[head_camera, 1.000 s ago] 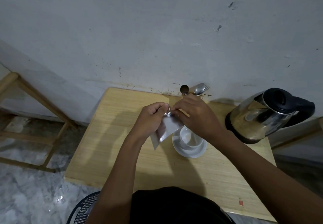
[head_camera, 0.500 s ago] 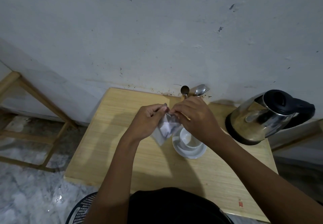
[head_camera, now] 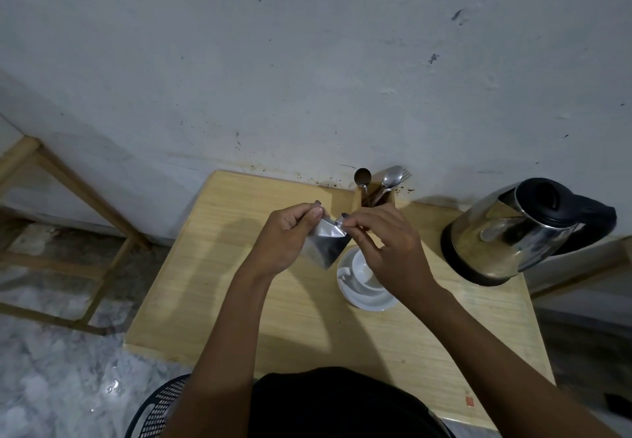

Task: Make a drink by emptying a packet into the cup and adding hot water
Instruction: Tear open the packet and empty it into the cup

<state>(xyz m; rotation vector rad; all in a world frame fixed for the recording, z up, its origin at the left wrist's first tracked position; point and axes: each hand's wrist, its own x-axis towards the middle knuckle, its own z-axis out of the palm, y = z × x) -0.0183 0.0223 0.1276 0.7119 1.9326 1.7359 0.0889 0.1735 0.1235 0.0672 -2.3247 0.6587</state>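
A silver foil packet (head_camera: pixel 325 244) hangs above the wooden table (head_camera: pixel 219 266), just left of a white cup (head_camera: pixel 364 268) that stands on a white saucer (head_camera: pixel 371 299). My left hand (head_camera: pixel 285 236) pinches the packet's top left corner. My right hand (head_camera: pixel 383 242) pinches the top right corner, and its palm covers part of the cup. A steel kettle (head_camera: pixel 506 232) with a black lid and handle stands at the table's right end.
A wooden holder (head_camera: pixel 376 198) with spoons and a fork stands against the wall, right behind my hands. A wooden frame (head_camera: pixel 68 218) stands on the marble floor to the left. A black mesh basket (head_camera: pixel 157 407) shows at the bottom edge.
My hands have drawn slightly apart at the packet's top edge, and the packet has tilted. The cutlery holder, earlier hidden by my right hand, now shows.
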